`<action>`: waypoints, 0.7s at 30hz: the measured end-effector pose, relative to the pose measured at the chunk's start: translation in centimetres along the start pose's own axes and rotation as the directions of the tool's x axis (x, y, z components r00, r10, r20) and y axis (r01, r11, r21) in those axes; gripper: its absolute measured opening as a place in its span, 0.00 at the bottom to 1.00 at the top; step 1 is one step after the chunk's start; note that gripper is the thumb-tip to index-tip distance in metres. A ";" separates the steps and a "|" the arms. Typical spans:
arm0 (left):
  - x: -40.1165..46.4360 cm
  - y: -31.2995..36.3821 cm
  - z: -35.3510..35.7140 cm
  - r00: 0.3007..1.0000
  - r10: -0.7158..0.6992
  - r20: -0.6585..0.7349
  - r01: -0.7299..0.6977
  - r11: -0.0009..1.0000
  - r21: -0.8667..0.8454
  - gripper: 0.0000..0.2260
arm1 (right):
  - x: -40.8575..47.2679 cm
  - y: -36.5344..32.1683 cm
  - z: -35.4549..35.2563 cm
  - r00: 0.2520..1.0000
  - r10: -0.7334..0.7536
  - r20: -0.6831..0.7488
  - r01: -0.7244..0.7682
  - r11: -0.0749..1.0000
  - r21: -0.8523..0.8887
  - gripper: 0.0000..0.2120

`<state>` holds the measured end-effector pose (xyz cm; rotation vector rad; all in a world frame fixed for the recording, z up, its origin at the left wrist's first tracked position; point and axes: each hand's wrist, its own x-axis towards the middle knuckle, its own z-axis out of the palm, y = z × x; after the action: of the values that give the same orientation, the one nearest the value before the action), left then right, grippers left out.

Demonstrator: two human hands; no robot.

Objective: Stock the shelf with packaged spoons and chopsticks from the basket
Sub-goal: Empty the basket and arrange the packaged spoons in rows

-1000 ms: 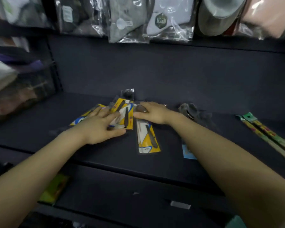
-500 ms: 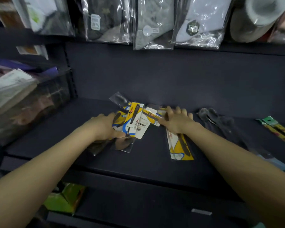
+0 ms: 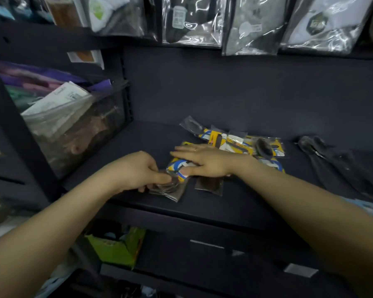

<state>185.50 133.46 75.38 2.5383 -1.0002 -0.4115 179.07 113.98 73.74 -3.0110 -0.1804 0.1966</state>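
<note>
Several yellow-and-blue spoon packs (image 3: 235, 143) lie in a loose pile on the dark shelf (image 3: 235, 207). My left hand (image 3: 138, 171) pinches the clear end of one pack (image 3: 170, 188) at the pile's near left corner. My right hand (image 3: 205, 161) lies flat with straight fingers on top of a yellow-and-blue pack (image 3: 177, 165), pressing it down. Another clear pack end (image 3: 209, 184) pokes out below my right wrist. No basket is in view.
Dark spoon packs (image 3: 336, 166) lie to the right on the same shelf. A clear bin of packaged goods (image 3: 73, 125) stands left of the shelf. Bagged socks (image 3: 192, 20) hang above. A green box (image 3: 116, 248) sits on the lower level.
My view has swung left. My right hand moved left across the pile onto the pack by my left hand. My left hand now pinches a pack's clear near end.
</note>
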 end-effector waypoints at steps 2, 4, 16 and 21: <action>-0.1 -0.5 -0.4 0.999 0.016 -0.052 -0.019 0.998 -0.061 0.11 | 0.1 0.7 0.2 0.997 0.051 -0.050 -0.050 0.999 0.023 0.27; -0.1 -0.6 -1.2 0.979 0.038 -0.198 -0.044 0.999 -0.028 0.09 | 0.2 1.0 0.0 0.985 0.098 -0.145 -0.088 0.994 0.070 0.26; 2.7 0.2 -6.7 0.731 -0.069 -0.679 -0.574 0.477 -0.666 0.09 | 4.3 -4.5 -6.5 0.744 0.324 -0.585 0.277 0.647 0.710 0.10; 3.9 -2.8 -2.8 0.919 -0.029 -0.392 -0.272 0.674 -0.687 0.10 | 6.1 -6.8 -5.4 0.865 0.377 -0.331 0.199 0.348 0.916 0.07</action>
<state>191.03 133.30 76.03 1.7023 -0.6598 -0.2063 185.11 120.83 79.11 -1.7514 0.1423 -0.3770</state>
